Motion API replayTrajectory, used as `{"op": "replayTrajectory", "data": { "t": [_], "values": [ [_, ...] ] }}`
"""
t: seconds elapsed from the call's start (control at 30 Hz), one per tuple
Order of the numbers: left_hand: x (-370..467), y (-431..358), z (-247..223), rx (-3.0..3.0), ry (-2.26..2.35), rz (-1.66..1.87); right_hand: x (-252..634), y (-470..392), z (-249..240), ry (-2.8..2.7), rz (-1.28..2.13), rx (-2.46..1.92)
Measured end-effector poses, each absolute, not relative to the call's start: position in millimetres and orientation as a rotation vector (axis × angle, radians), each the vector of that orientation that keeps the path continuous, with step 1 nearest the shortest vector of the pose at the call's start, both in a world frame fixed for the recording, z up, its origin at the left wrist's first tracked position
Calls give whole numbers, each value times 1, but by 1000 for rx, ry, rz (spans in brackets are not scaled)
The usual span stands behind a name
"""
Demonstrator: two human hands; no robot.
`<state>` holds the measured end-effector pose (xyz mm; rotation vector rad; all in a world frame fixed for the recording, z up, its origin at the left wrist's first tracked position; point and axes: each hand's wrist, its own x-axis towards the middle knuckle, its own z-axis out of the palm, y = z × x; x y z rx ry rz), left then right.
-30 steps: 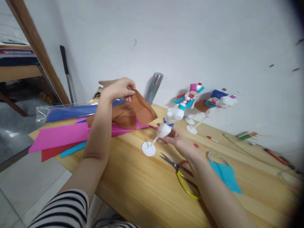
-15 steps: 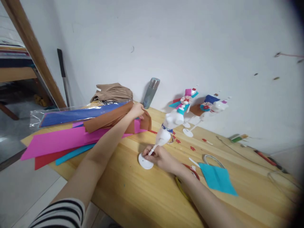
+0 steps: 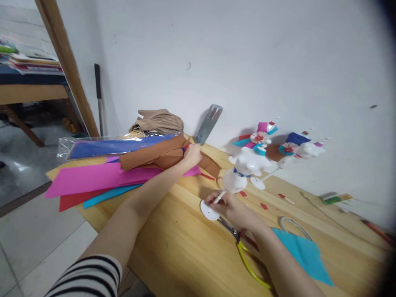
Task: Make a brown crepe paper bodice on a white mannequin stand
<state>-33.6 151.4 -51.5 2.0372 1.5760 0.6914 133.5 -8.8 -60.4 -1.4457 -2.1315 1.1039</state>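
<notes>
A person's right hand (image 3: 235, 211) clasps the slim stem of a small white mannequin (image 3: 247, 163), which calls for steadying, while the left hand (image 3: 192, 155) reaches into brown sheets (image 3: 151, 153) left of the mannequin, its grip hidden. Scissors (image 3: 235, 233) lie near the mannequin's base; no brand or writing is legible.

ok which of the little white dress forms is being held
The front form, blue band round its waist, its stem in the right hand; the others stand behind it, nearer the wall.
</notes>
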Motion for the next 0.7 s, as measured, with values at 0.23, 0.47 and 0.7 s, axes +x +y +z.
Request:
{"op": "replayTrajectory", "data": {
  "t": [0.23,0.47,0.7],
  "values": [
    [-85,176,-10,2019,1737,819,132,-7,-58,-2104,1090,-1488],
    [-105,181,-31,2036,1972,351,133,-5,-63,-2108,1068,-1463],
    [-114,190,-35,2081,2072,325,135,-5,-65,-2147,1084,-1453]
  ]
}}
